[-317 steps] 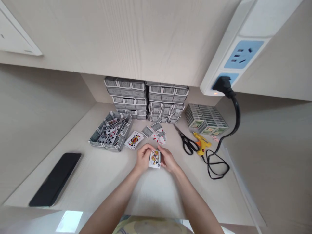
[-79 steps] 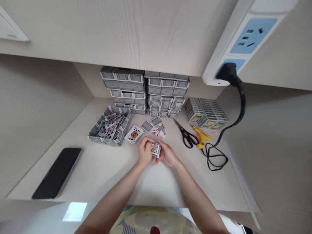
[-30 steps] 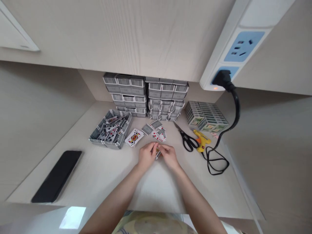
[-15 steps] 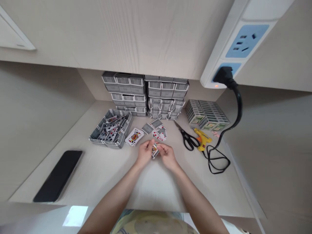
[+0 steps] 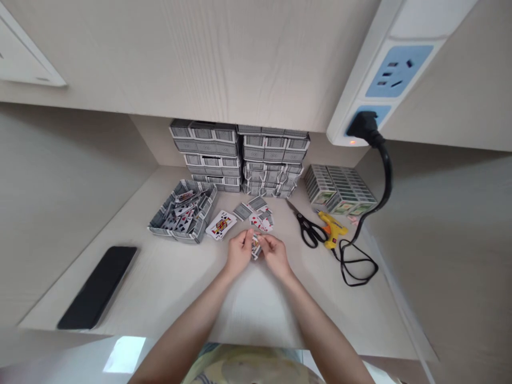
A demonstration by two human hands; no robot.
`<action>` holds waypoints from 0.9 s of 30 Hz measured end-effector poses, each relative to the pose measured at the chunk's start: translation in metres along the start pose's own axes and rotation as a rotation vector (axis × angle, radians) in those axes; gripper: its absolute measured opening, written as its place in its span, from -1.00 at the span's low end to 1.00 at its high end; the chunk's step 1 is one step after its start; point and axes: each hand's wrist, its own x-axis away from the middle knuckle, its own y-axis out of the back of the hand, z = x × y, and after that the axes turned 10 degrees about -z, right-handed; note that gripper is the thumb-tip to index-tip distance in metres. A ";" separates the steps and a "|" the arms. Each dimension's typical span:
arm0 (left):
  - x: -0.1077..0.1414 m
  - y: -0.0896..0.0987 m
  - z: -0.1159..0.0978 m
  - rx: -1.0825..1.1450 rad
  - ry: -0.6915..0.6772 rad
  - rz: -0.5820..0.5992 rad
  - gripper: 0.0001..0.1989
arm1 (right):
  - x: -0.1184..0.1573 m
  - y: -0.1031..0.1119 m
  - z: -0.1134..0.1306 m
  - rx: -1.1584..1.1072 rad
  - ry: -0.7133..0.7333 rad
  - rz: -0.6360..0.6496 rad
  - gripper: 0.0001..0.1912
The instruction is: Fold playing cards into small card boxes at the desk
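Observation:
Between my two hands is a playing card (image 5: 256, 247), its printed face partly showing; whether it is folded or more than one card I cannot tell. My left hand (image 5: 239, 250) pinches its left side, thumb on top. On the other side my right hand (image 5: 275, 255) grips it with thumb and fingers closed. Just beyond the hands lie loose grey-backed cards (image 5: 242, 211) and some cut card pieces (image 5: 262, 220). A small pile of cards with a jack (image 5: 221, 225) on top rests left of them.
A tray made of cards (image 5: 160, 230) holds loose cards. Stacked card-built boxes (image 5: 273, 152) stand behind. To the right are scissors (image 5: 310, 229), a yellow glue gun (image 5: 333, 228) with a cord (image 5: 360, 281), and boxed decks (image 5: 340, 188). A phone (image 5: 98, 288) lies left. A power strip (image 5: 400, 72) hangs above.
The card between my hands has shifted slightly to the right and its angle differs a little. Both hands keep their grip. The view has moved slightly.

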 end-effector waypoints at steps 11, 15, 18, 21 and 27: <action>-0.001 -0.001 0.001 0.130 -0.068 -0.002 -0.58 | -0.004 0.002 -0.012 -0.048 -0.056 -0.022 -0.67; -0.002 0.002 0.005 -0.013 -0.166 0.045 -0.67 | -0.006 0.006 -0.014 0.098 0.057 -0.024 -0.70; -0.004 0.004 0.006 -0.139 -0.240 0.046 -0.66 | -0.006 0.008 -0.012 0.190 0.111 -0.020 -0.73; -0.005 0.006 0.006 -0.170 -0.268 0.035 -0.63 | -0.007 0.011 -0.007 0.261 0.153 -0.010 -0.73; -0.007 0.008 0.006 -0.196 -0.238 -0.028 -0.61 | -0.004 0.009 -0.002 0.047 0.042 0.056 -0.73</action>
